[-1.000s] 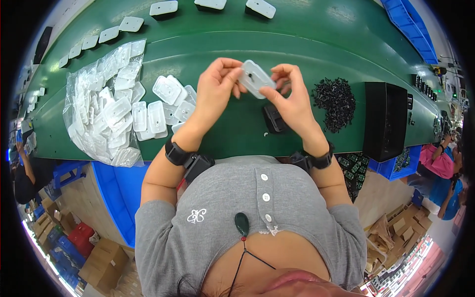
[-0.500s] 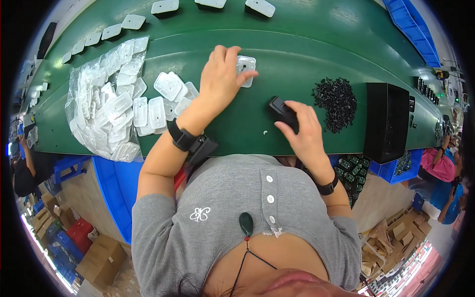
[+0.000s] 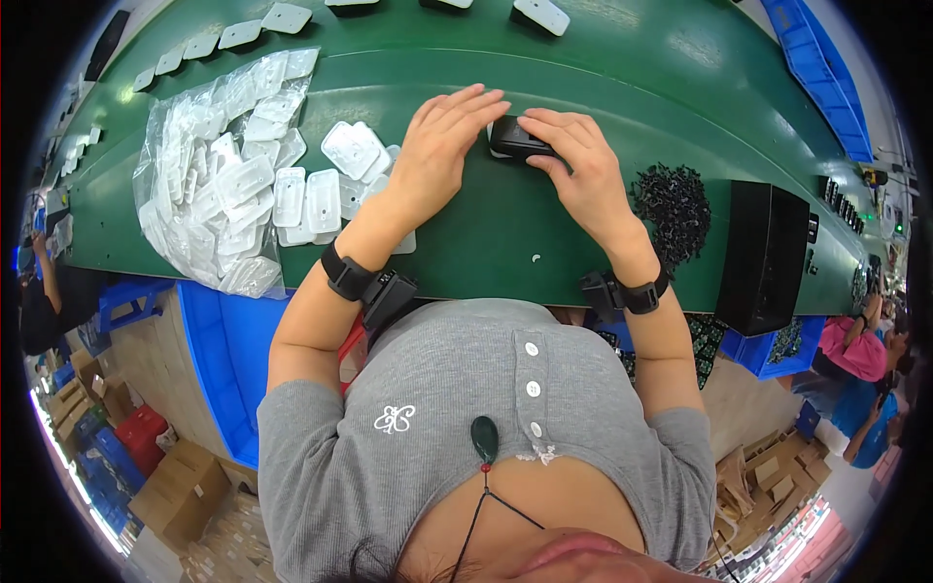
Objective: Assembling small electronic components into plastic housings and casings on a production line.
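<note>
Over the middle of the green table, my right hand (image 3: 580, 160) grips a small black plastic case (image 3: 517, 137). A pale edge shows under the case; most of what lies beneath is hidden. To the left of the case is my left hand (image 3: 442, 146), its fingers stretched out together and holding nothing that I can see. Loose white translucent plates (image 3: 323, 199) with rounded corners lie left of my left wrist. Beyond them, a clear plastic bag (image 3: 160, 185) is spread open and full of similar plates.
Right of my right hand is a heap of small black parts (image 3: 673, 209), with a black open box (image 3: 763, 257) beside it. White-topped black cases (image 3: 541, 16) stand in a row along the far side. A blue tray (image 3: 812, 68) is at the far right, a blue bin (image 3: 219, 379) below the table's left edge.
My right hand has carried the black case forward and left to where the single white plate lay. My left hand no longer covers that plate and stays beside it. The view has shifted slightly.
</note>
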The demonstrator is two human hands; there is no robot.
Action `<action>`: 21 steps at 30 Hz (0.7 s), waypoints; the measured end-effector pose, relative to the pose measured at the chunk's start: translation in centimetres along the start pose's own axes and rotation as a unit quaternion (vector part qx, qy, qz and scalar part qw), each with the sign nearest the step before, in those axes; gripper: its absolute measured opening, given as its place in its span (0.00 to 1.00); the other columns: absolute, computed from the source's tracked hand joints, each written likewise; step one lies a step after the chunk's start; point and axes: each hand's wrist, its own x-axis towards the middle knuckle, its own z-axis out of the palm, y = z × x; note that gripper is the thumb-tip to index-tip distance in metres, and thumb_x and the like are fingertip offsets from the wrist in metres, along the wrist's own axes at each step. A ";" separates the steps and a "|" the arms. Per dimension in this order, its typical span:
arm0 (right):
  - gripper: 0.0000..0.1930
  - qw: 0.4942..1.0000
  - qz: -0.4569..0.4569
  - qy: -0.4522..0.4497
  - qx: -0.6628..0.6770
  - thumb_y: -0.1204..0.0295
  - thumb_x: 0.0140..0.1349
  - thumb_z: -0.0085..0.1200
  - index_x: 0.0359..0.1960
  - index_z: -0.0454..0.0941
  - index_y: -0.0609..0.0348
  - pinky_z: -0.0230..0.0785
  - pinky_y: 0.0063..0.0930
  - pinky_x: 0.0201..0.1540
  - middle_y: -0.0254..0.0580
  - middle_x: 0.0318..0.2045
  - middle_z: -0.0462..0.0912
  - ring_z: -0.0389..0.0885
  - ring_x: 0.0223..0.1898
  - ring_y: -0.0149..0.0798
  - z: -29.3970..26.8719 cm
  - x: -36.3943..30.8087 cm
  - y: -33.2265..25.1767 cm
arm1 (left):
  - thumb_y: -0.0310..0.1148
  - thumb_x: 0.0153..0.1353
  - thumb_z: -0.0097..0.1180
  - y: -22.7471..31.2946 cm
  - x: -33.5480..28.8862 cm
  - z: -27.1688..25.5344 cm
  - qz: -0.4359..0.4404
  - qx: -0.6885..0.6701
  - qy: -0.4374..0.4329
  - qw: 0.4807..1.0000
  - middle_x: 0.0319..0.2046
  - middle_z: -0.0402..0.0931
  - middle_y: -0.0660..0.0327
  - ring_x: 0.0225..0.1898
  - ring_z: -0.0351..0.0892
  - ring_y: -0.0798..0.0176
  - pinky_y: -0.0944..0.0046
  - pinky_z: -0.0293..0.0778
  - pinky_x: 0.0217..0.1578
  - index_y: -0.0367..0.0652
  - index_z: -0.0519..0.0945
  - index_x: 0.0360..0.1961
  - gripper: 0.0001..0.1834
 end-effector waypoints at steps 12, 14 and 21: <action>0.21 0.993 -0.047 -0.105 -0.006 0.81 0.47 0.58 0.47 0.78 0.56 0.69 0.34 0.52 0.36 0.48 0.78 0.74 0.49 0.44 0.3 1.5 2.4 | 0.17 0.51 0.47 1.2 -2.0 0.0 -0.017 0.071 -0.081 0.994 0.59 0.69 0.60 0.63 0.64 0.56 0.50 0.56 0.62 0.44 0.72 0.57 0.28; 0.21 0.994 -0.059 -0.094 -0.002 0.81 0.48 0.58 0.47 0.78 0.56 0.69 0.34 0.51 0.36 0.49 0.78 0.74 0.49 0.44 0.5 1.4 2.6 | 0.18 0.51 0.48 1.6 -2.0 0.1 -0.019 0.092 -0.080 0.992 0.59 0.68 0.60 0.63 0.64 0.56 0.50 0.56 0.62 0.42 0.71 0.58 0.29; 0.21 0.991 -0.056 -0.122 0.014 0.81 0.47 0.58 0.46 0.78 0.55 0.71 0.34 0.49 0.36 0.49 0.78 0.75 0.48 0.45 -0.4 2.4 2.9 | 0.18 0.50 0.48 1.3 -1.3 -0.1 -0.025 0.079 -0.096 0.992 0.58 0.70 0.60 0.63 0.64 0.56 0.50 0.56 0.62 0.41 0.72 0.56 0.28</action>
